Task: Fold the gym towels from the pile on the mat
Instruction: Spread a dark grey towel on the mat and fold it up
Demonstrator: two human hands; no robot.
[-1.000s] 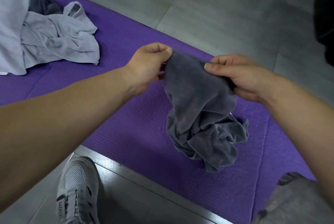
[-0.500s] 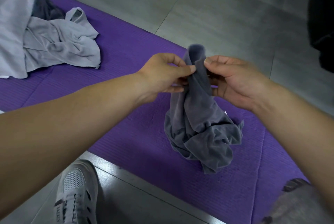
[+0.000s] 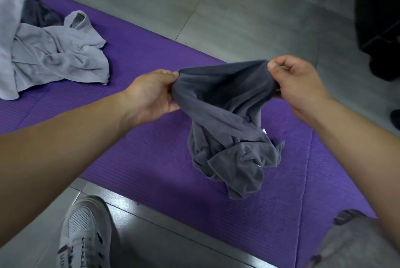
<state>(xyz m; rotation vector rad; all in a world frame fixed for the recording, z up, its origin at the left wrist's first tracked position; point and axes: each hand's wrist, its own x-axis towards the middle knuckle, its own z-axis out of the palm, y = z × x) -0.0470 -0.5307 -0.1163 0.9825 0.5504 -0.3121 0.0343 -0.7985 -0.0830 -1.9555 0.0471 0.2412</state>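
Dark grey towel [image 3: 227, 120] was held up over the middle of the purple mat [image 3: 138, 163]. Its upper edge was stretched between the two hands, and the rest hung down in a crumpled bunch. Whether the lowest folds touched the mat could not be told. A small white tag [image 3: 264, 131] showed on the towel's right side.

Left hand [image 3: 151, 94] pinched the left end of that upper edge, thumb on top and fingers curled beneath the cloth. Right hand [image 3: 296, 85] pinched the right end between thumb and bent fingers. The two hands were well apart, and the edge between them sagged a little.

Pile of light grey towels [image 3: 60, 57] lay rumpled at the far left of the mat, well apart from the held towel. A darker cloth [image 3: 36, 15] was tucked into the pile's far side.

The mat lay on grey floor tiles [image 3: 238, 18], running from far left to near right.

A white mesh shoe [image 3: 84, 235] stood on the tiles at the mat's near edge, to the left. A grey-clad knee [image 3: 357, 246] rested at the near right, over the mat's edge.

A black object [image 3: 378, 18] stood at the far right, too dark to make out.
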